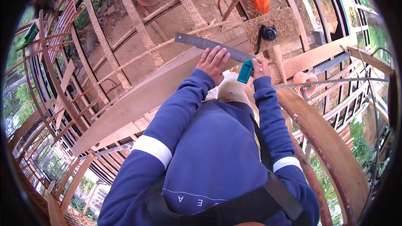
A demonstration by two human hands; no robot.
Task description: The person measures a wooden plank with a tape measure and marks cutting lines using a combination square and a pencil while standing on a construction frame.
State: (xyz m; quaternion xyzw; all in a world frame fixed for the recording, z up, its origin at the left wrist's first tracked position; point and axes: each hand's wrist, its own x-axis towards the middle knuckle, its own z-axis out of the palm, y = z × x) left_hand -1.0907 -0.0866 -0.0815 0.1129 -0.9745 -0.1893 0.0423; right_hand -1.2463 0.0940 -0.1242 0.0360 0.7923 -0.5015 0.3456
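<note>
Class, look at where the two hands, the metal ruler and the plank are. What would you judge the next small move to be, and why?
Probably draw the marker along the ruler's edge. The left hand is pressed flat on the metal ruler, which lies across the wooden plank. The right hand holds a thin pink marker-like tool beside the teal square handle at the ruler's end. Whether the tip touches the wood cannot be told.

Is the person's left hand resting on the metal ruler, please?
Yes, the left hand lies flat, fingers spread, on the metal ruler across the wooden plank.
</note>
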